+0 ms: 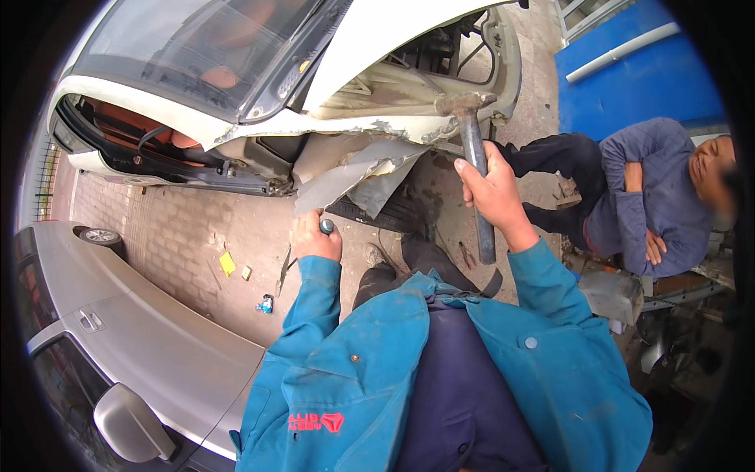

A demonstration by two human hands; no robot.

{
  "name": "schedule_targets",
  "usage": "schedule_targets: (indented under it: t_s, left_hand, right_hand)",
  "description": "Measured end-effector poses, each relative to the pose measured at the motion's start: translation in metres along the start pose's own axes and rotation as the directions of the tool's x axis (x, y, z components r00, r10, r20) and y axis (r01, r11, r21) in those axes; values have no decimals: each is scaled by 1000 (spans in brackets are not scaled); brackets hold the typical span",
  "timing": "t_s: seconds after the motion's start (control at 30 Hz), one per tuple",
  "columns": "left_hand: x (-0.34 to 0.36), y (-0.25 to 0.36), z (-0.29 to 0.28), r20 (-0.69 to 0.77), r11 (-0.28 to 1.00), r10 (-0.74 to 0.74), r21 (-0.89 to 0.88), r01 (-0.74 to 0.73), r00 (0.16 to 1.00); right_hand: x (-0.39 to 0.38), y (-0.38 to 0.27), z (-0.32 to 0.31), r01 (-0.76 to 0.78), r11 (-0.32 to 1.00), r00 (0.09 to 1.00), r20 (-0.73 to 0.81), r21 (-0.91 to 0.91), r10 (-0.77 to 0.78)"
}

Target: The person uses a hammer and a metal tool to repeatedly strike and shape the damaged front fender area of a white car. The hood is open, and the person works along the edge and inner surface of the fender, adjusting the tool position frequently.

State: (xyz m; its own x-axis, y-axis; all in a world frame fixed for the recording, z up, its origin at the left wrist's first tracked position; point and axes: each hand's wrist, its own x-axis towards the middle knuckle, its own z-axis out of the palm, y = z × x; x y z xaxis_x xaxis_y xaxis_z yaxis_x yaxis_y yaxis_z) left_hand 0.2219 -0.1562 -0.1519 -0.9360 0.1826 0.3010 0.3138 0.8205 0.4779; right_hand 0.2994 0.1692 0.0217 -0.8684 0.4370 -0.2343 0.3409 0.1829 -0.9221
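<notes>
My right hand (pixel 500 193) is wrapped round the steel handle of a hammer (pixel 474 145). The worn, rusty hammer head points away from me, level with the white car's (pixel 197 118) cut body edge. Closed in a fist, my left hand (pixel 313 242) grips a tool with a round bluish-grey end (pixel 326 226); the rest of it is hidden by the fingers. That fist is right at the near edge of a torn, bent grey metal panel (pixel 334 179) hanging from the car's front side. Behind the panel a black tyre (pixel 366 214) partly shows.
A silver car (pixel 149 322) stands close on my left. At right a person in a dark jacket (pixel 657 189) sits with folded arms, legs reaching toward the white car. On the paving lie a yellow piece (pixel 227 263), a blue wrapper (pixel 266 304) and pliers-like tool (pixel 467 255). A blue panel (pixel 637 75) stands behind.
</notes>
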Motion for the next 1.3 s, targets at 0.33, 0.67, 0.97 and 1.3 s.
schedule_targets:
  t_s: [0.33, 0.67, 0.97, 1.3]
  left_hand:
    - [-30, 2, 4, -1, 992, -38, -124, 37, 999]
    - [-9, 10, -10, 24, 997, -53, -53, 54, 998]
    - [-36, 22, -16, 90, 997, -64, -47, 68, 994]
    - [6, 12, -10, 5, 997, -46, 54, 46, 999]
  right_hand:
    - [37, 29, 37, -122, 855, 920, 267, -504, 289]
    - [26, -6, 51, 58, 969, 998, 32, -241, -52]
    - [34, 52, 24, -130, 804, 906, 259, -580, 333]
    - [26, 81, 49, -183, 916, 932, 233, -358, 278]
